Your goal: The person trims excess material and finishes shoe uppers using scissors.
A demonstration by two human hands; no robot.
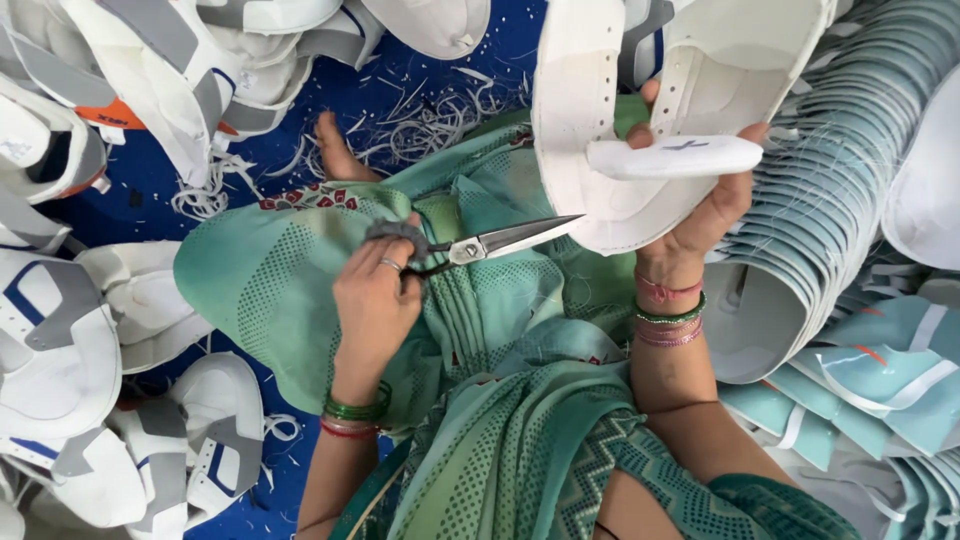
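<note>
My left hand [375, 295] grips the grey-wrapped handles of a pair of steel scissors [500, 240]. The blades are closed and point right, their tip touching the edge of a white shoe upper [575, 120]. My right hand [700, 205] holds that upper up from below, thumb pressed on its white tongue strip [675, 157]. Both hands hover over my lap, which is covered in green patterned cloth [300, 260]. Bangles ring both wrists.
White and grey shoe uppers [90, 340] are piled at the left and top left on a blue floor [150, 190]. A long stack of pale teal uppers [840, 190] curves down the right side. White thread trimmings [430, 115] litter the floor by my bare foot [335, 150].
</note>
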